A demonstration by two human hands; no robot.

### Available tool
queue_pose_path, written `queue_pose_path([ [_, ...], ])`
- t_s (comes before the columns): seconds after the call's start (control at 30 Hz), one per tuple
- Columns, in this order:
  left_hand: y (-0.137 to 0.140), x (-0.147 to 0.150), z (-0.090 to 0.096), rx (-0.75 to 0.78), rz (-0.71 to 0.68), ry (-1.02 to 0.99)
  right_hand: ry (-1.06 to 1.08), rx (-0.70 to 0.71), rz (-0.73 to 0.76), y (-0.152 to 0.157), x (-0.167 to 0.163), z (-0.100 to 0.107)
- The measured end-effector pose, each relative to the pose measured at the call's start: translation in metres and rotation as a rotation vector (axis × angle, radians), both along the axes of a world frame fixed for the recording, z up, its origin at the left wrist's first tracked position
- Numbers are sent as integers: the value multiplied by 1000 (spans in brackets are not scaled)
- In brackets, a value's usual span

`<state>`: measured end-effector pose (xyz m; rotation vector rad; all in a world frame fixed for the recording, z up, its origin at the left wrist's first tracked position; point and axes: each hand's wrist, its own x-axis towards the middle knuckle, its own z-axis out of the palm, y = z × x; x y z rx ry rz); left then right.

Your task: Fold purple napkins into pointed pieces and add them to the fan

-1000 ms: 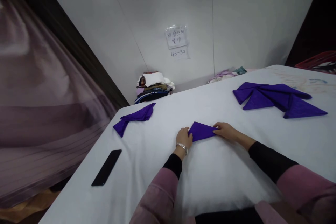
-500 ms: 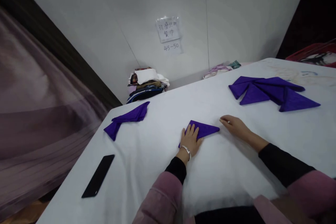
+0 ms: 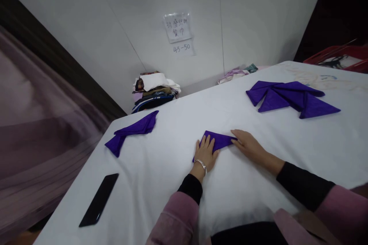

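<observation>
A purple napkin, folded into a triangle, lies on the white-covered table in front of me. My left hand, with a silver bracelet at the wrist, rests flat on its left part, fingers spread, hiding some of the cloth. At the napkin's pointed right end, my right hand closes thumb and fingers around the tip. Farther right lie several folded purple napkins, overlapping in a fan. Another purple folded cloth sits at the left, near the table's edge.
A black phone-like slab lies at the table's left front. Behind the white tabletop stand a stack of folded clothes and more cloth. A paper sign hangs on the wall. At the far right is a red basket.
My right hand has moved left and closed on the napkin's right tip, from which it was apart before. My left hand stays flat on the cloth. The whole view has shifted slightly.
</observation>
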<state>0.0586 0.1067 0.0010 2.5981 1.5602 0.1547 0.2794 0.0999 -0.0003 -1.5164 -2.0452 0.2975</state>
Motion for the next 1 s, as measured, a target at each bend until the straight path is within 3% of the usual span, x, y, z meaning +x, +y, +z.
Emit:
queue_pose_path([
  [0.13, 0, 1, 0, -4, 4, -8, 267, -199, -132, 7, 22, -2],
  [0.27, 0, 1, 0, 3, 13, -8, 327, -291, -98, 14, 20, 2],
  [0.57, -1, 1, -2, 12, 28, 0, 12, -166, -34, 16, 8, 0],
  [1.0, 0, -2, -6, -2, 11, -29, -269, 46, 14, 7, -1, 2],
])
